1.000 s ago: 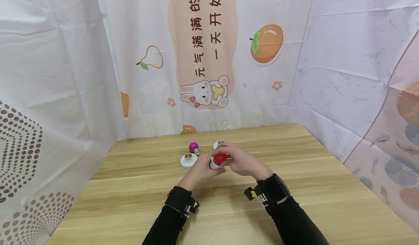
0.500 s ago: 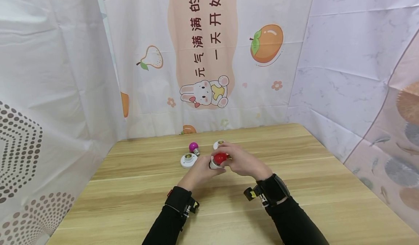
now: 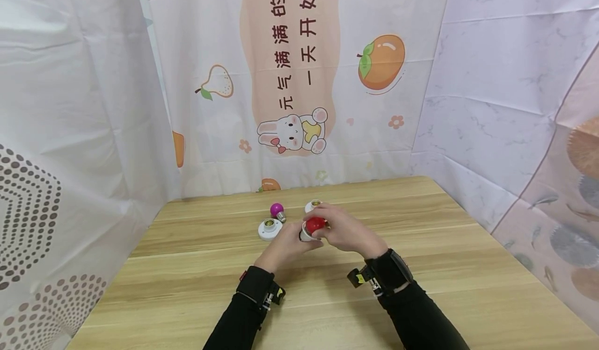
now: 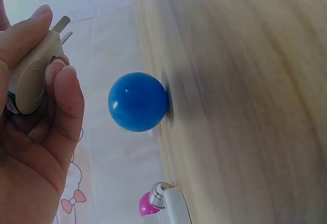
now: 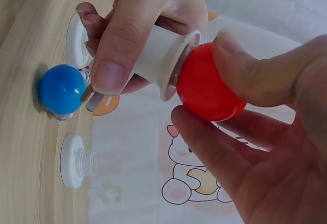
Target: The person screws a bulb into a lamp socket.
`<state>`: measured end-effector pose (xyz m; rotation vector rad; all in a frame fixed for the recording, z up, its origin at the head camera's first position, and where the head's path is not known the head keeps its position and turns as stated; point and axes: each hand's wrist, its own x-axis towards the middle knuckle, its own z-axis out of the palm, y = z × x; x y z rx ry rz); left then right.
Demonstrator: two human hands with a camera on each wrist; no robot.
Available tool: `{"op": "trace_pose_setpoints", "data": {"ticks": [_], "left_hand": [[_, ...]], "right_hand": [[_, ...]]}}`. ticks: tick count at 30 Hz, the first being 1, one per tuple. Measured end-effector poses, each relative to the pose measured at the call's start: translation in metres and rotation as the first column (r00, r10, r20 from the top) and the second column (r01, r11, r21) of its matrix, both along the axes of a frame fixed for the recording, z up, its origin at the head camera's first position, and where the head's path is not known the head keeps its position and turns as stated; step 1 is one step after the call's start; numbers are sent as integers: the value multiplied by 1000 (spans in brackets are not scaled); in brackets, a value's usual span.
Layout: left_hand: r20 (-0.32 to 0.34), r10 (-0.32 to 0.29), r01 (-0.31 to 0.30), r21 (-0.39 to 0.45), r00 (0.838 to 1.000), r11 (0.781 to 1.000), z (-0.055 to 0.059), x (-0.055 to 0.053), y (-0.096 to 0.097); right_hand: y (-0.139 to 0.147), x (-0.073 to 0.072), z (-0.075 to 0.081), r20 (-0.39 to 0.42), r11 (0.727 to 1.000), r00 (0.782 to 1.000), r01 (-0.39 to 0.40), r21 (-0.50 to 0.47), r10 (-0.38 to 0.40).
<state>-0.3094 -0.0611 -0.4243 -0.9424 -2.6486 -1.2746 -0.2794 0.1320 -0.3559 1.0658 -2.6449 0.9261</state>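
Observation:
My left hand (image 3: pixel 284 247) grips a white plug-in lamp socket (image 5: pixel 156 58) with two metal prongs, held above the table. A round red light bulb (image 5: pixel 208 87) sits in the mouth of that socket, a strip of its metal base showing at the rim. My right hand (image 3: pixel 348 231) holds the red bulb between thumb and fingers. Below the hands, a blue light bulb (image 4: pixel 137 102) lies on the table; the hands hide it in the head view.
On the wooden table (image 3: pixel 210 287), a purple bulb (image 3: pixel 276 210) lies behind a round white lamp holder (image 3: pixel 270 230). Another white lamp holder (image 3: pixel 311 206) stands farther back, partly behind the right hand. Printed curtains (image 3: pixel 196 147) border the back and sides.
My right thumb and fingers have shifted slightly on the red bulb, and the right wrist has moved a little left. The left hand and socket stay in place.

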Motion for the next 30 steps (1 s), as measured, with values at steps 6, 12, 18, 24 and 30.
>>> {"op": "trace_pose_setpoints", "data": {"ticks": [6,12,18,24,30], "left_hand": [[4,14,-14,4,1000,1000,1,2,1],[10,22,-22,-7,1000,1000,1,3,2],[20,27,-27,-23,999,999,2,3,2],[1,42,-42,-9,999,999,3,2,1],[16,51,-51,39,999,998,5,2,-3]], "right_hand": [[-2,2,0,-35,1000,999,12,10,-12],[-2,1,-1,-41,1000,999,22,18,-22],[-1,0,-1,6,999,999,38,19,-38],[1,-1,0,20,998,998,55,-16,-54],[5,-2,0,29,993,998,59,-105,-56]]}}
